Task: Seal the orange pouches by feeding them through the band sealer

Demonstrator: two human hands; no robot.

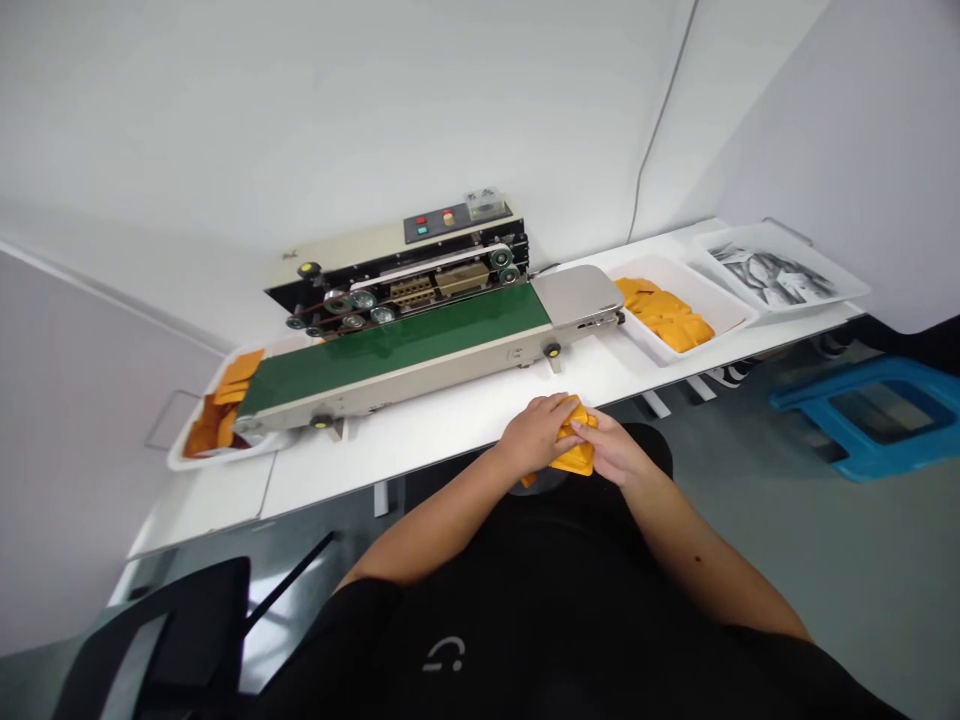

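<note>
Both my hands meet at the near edge of the white table [450, 420], closed on an orange pouch [576, 455]. My left hand [536, 432] covers its left side from above. My right hand [613, 450] pinches its right edge with the fingertips. Most of the pouch is hidden under my fingers. Directly beyond my hands stands a band sealing machine [409, 290] with a long green conveyor belt [397, 345].
A white tray [724, 300] with several orange pouches [667, 315] sits right of the machine. Further right is a tray of dark printed packets [776, 275]. Another tray of orange pouches [221, 410] lies at the belt's left end. A blue stool [870, 410] stands at right, a black chair [150, 640] lower left.
</note>
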